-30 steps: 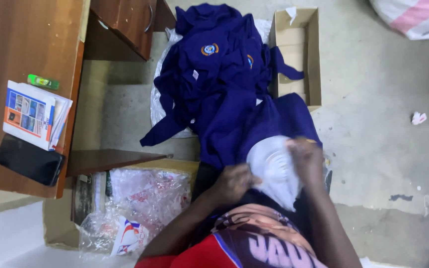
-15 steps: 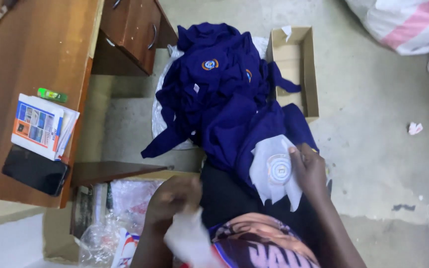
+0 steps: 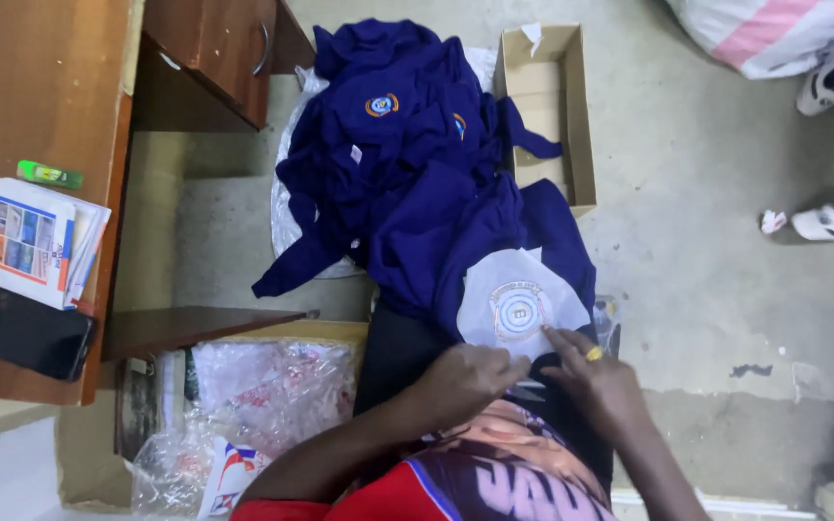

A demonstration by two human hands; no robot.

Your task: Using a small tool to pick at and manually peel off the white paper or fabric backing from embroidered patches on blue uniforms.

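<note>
Concrete floor (image 3: 707,241) lies beyond the shirt (image 3: 523,232); on it, both hands, left (image 3: 465,381) and right (image 3: 596,381), pinch a white patch (image 3: 518,304).

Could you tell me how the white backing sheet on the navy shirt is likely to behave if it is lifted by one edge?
The white backing sheet looks thin and papery, so it would probably flop and feel very light. It lies on the draped navy shirt, which would likely rise with it. Both the left hand and the right hand are at its lower edge.
</note>
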